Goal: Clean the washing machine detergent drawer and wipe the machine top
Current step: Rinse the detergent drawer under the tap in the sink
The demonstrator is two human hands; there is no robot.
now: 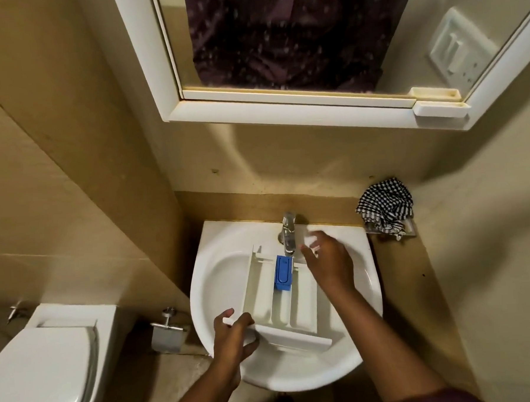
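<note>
A white detergent drawer with a blue insert lies in the white sink basin, its far end under the chrome tap. My left hand grips the drawer's front panel at its left end. My right hand hovers over the drawer's right far corner beside the tap, fingers apart, holding nothing that I can see. A black-and-white checked cloth lies bunched on the ledge to the right of the sink. The washing machine is out of view.
A mirror cabinet hangs above the sink. A white toilet stands at the lower left, with a chrome paper holder on the wall between it and the sink. Tiled walls close in on both sides.
</note>
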